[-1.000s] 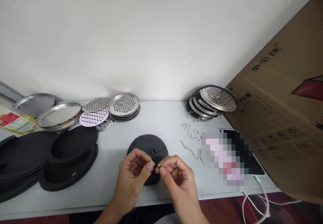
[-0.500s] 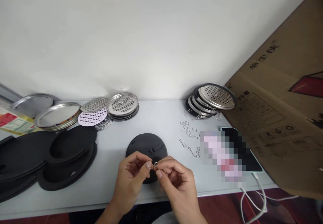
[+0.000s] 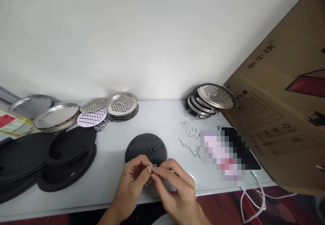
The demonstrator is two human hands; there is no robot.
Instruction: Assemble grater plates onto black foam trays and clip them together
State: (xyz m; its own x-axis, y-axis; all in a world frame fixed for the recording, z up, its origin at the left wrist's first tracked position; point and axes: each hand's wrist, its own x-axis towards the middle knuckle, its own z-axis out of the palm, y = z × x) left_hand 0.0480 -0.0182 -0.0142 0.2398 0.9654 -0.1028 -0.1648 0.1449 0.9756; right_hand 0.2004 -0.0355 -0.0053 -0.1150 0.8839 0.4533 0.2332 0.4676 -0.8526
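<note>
My left hand [image 3: 132, 179] and my right hand [image 3: 175, 187] meet fingertip to fingertip over the near edge of the table. Between them they pinch a small metal wire clip [image 3: 153, 166]. Just behind the fingers lies a round black disc [image 3: 144, 148] with a small slot piece on top, flat on the grey table [image 3: 109, 181]. Several loose wire clips [image 3: 188, 137] are scattered to the right of the disc.
A pile of perforated metal discs in black rims [image 3: 210, 99] sits at the back right. Metal plates and perforated discs [image 3: 83, 113] lie at the back left, black round covers [image 3: 50, 157] at the left. A phone with a white cable [image 3: 243, 154] and a big cardboard box [image 3: 284, 116] are on the right.
My two hands have drawn closer together, and the right fingers now overlap the left fingertips around the small clip. The view has shifted slightly.
</note>
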